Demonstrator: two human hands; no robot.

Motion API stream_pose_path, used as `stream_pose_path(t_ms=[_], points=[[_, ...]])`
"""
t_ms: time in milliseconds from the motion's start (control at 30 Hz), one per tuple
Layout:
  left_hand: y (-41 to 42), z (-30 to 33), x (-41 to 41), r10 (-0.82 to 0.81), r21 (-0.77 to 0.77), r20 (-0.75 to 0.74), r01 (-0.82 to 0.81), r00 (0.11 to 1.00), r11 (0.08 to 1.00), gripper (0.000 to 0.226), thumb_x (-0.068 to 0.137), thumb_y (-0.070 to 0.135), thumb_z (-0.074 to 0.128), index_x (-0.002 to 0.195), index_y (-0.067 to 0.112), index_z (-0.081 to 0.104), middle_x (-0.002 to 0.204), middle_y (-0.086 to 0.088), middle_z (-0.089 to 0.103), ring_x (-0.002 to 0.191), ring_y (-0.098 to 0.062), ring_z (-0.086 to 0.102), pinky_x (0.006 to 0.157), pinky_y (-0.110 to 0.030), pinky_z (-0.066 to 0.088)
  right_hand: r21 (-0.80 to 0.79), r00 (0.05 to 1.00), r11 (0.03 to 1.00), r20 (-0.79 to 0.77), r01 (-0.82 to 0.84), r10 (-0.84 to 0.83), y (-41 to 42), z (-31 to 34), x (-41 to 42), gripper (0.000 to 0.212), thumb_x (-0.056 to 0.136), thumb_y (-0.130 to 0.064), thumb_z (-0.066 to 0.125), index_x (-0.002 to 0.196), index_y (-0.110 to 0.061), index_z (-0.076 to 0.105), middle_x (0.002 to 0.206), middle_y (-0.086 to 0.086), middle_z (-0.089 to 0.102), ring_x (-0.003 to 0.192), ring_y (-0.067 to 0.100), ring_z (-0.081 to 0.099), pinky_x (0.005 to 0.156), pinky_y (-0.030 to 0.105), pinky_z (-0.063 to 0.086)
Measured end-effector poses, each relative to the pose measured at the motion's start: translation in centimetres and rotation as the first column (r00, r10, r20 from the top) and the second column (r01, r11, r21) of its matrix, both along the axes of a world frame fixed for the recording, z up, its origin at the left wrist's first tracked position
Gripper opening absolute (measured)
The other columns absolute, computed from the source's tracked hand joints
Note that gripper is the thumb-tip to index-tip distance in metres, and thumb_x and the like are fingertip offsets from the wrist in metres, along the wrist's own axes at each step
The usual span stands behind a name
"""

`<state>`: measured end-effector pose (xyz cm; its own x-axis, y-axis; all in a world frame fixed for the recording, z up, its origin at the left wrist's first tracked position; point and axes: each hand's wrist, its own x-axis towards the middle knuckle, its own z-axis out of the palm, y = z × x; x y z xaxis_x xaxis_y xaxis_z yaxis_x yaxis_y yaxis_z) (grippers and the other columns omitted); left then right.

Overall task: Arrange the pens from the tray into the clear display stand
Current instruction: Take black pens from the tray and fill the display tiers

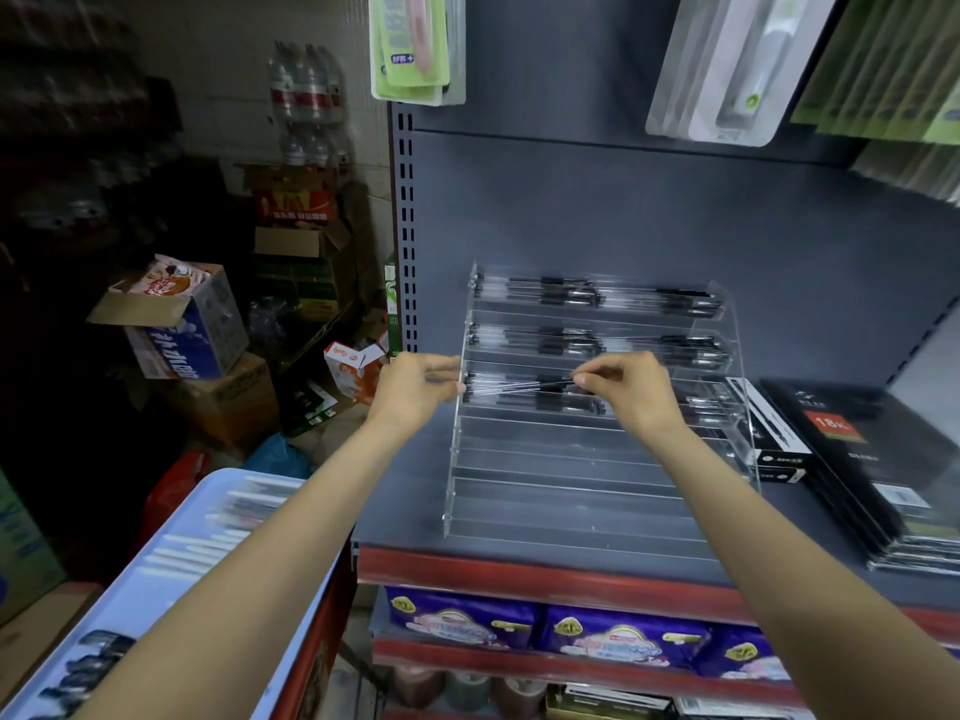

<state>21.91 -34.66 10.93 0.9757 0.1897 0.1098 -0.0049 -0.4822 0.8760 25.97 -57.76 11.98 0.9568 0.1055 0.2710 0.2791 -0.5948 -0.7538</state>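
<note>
- My left hand [415,389] and right hand [626,389] each pinch one end of a small bunch of pens [519,389]. Fingers closed on them, thumb vs fingertips.
- Pens run L-R between my hands, long axis level w/ the tiers of the clear display stand [597,407], right at its third tier down.
- Tier sits just beyond my fingers; both hands about equally near.
- More pens left in tray [171,579], below and behind my left hand.
- Next, I judge: lower bunch in level.

Dim left side, shelf evenly lit; edges warped (wide-angle), tray [171,558] blurred.
</note>
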Motion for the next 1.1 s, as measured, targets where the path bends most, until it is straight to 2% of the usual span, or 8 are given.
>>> stream_pose_path(t_ms=[300,467,600,667,800,900,1000,1100], points=[[-0.1,-0.5,0.0,0.018,0.001,0.031,-0.018,0.999,1.0,0.041,0.083,0.008,0.067,0.124,0.01,0.06,0.116,-0.009,0.066,0.085,-0.013,0.065,0.098,-0.033,0.049,-0.202,0.999,0.979,-0.015,-0.038,0.036,0.2,-0.2,-0.1,0.012,0.086,-0.012,0.067,0.093,-0.007,0.075,0.097,0.007,0.072,0.084,0.013,0.061,0.076,0.017,0.04],[-0.3,-0.4,-0.4,0.017,0.051,0.044,-0.02,0.999,0.999,0.038,0.085,0.013,0.067,0.122,0.013,0.061,0.112,-0.004,0.067,0.098,-0.014,0.064,0.101,-0.033,0.045,-0.281,0.998,0.958,0.007,-0.062,0.067,0.8,-0.5,-0.6,0.013,0.087,-0.014,0.065,0.095,-0.009,0.074,0.104,0.007,0.068,0.086,0.012,0.058,0.081,0.019,0.042],[0.1,-0.7,-2.2,-0.007,0.042,0.095,0.003,0.995,0.999,0.028,0.087,0.014,0.065,0.114,0.017,0.064,0.098,0.008,0.065,0.095,-0.008,0.061,0.09,-0.022,0.046,-0.204,0.99,0.978,0.126,-0.035,0.061,2.3,-1.0,-1.7,0.013,0.086,-0.012,0.065,0.096,-0.012,0.073,0.101,0.007,0.065,0.092,0.019,0.061,0.086,0.024,0.047],[0.9,-1.1,-3.4,0.002,0.052,0.118,-0.009,0.993,0.999,0.024,0.088,0.015,0.063,0.111,0.019,0.066,0.095,0.012,0.065,0.09,-0.004,0.061,0.085,-0.017,0.046,-0.13,0.986,0.989,0.144,-0.07,0.089,3.9,-0.9,-3.0,0.012,0.086,-0.011,0.065,0.096,-0.012,0.072,0.096,0.002,0.064,0.087,0.013,0.059,0.079,0.013,0.045],[4.0,-2.2,-7.1,0.046,0.041,0.139,-0.052,0.989,0.998,0.017,0.09,0.016,0.06,0.106,0.015,0.068,0.093,0.003,0.07,0.075,-0.005,0.066,0.073,-0.018,0.051,-0.083,0.974,0.975,0.074,-0.206,0.212,8.4,-1.3,-6.3,0.013,0.084,-0.009,0.066,0.095,-0.013,0.073,0.091,-0.002,0.064,0.08,0.009,0.058,0.071,-0.001,0.039],[8.0,-4.1,-10.3,0.1,0.028,0.118,-0.104,0.988,0.994,0.015,0.091,0.016,0.059,0.103,0.013,0.068,0.091,0.001,0.069,0.078,-0.007,0.065,0.072,-0.021,0.052,-0.099,0.958,0.954,0.013,-0.284,0.287,13.0,-2.5,-9.0,0.015,0.087,-0.009,0.063,0.097,-0.013,0.072,0.094,0.0,0.065,0.08,0.007,0.056,0.069,0.003,0.038],[13.5,-6.6,-13.6,0.138,0.059,0.031,-0.14,0.99,0.988,0.015,0.092,0.019,0.058,0.104,0.016,0.066,0.089,0.001,0.069,0.074,-0.008,0.066,0.064,-0.012,0.049,-0.114,0.937,0.93,-0.038,-0.35,0.348,18.8,-4.6,-11.5,0.016,0.088,-0.01,0.061,0.1,-0.013,0.071,0.099,0.004,0.066,0.081,0.007,0.054,0.066,0.003,0.036],[20.5,-9.4,-16.7,0.146,0.138,-0.045,-0.139,0.988,0.981,0.011,0.091,0.018,0.059,0.099,0.021,0.066,0.089,-0.002,0.07,0.073,-0.009,0.067,0.071,-0.023,0.051,-0.109,0.916,0.913,-0.129,-0.394,0.38,25.2,-7.7,-14.0,0.02,0.09,-0.009,0.057,0.106,-0.009,0.069,0.109,0.007,0.065,0.086,0.012,0.057,0.071,0.005,0.033]])
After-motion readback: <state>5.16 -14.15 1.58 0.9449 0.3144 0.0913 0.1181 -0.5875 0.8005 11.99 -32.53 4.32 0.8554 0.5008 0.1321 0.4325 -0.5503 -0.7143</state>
